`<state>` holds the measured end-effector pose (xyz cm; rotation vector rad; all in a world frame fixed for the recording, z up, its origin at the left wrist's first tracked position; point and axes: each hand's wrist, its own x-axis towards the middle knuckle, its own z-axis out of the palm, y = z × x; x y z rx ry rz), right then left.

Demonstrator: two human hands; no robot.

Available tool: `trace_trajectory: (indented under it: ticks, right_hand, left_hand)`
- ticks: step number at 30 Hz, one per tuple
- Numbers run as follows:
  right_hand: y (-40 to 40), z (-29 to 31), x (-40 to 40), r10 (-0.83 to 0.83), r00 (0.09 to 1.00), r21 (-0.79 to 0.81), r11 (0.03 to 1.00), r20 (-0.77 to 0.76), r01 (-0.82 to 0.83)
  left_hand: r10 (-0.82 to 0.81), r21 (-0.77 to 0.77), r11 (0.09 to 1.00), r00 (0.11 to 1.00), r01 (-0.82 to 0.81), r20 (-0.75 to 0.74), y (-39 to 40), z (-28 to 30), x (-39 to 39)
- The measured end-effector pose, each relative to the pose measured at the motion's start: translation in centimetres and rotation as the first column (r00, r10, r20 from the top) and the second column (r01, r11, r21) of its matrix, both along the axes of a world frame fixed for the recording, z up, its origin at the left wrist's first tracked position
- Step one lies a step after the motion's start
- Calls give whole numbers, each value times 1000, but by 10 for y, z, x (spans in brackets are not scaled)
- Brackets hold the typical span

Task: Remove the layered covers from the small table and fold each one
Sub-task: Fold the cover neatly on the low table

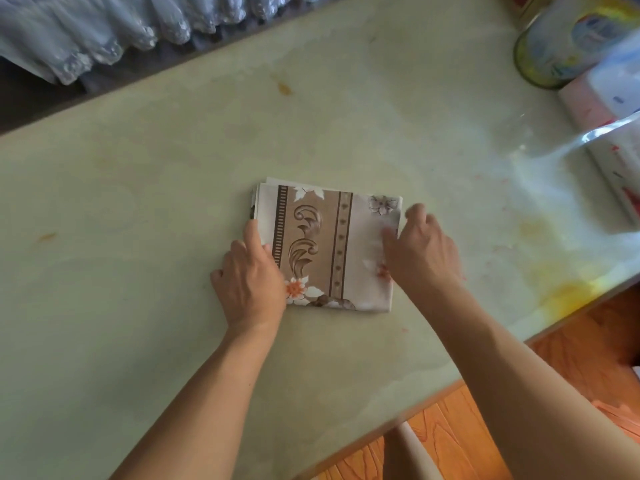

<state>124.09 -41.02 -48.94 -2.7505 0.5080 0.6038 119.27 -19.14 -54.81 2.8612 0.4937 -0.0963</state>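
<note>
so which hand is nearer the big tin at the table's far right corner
Right. The right hand rests on the folded cloth's right side, toward the tin; the left hand is on its left edge.

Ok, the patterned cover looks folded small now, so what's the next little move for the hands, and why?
Probably press it flat and let go. The floral cover already lies as a compact rectangle on the table, with the left hand on its left edge and the right hand on its right edge, so smoothing it likely finishes this fold.

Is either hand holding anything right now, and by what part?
Neither hand clearly grips anything. The left hand rests on the folded patterned cover at its left edge, the right hand at its right edge, fingers blurred.
</note>
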Motion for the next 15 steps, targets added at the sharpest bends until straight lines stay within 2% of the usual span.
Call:
trace_trajectory:
  ticks: [2, 5, 12, 15]
  right_hand:
    - [6, -10, 6, 127, 976, 51, 989, 179, -139]
    - [11, -33, 17, 312, 918, 8, 946, 245, -324]
    - [5, -54, 34, 128, 878, 77, 980, 462, -183]
    - [8, -56, 28, 30, 882, 145, 983, 470, -111]
  left_hand:
    - [-46, -22, 999, 999, 46, 24, 4, -5, -4]
    - [-69, -49, 996, 997, 71, 47, 11, -7, -7]
    - [-18, -66, 998, 999, 21, 46, 13, 10, 19]
    - [-267, -34, 960, 947, 278, 179, 25, 8, 58]
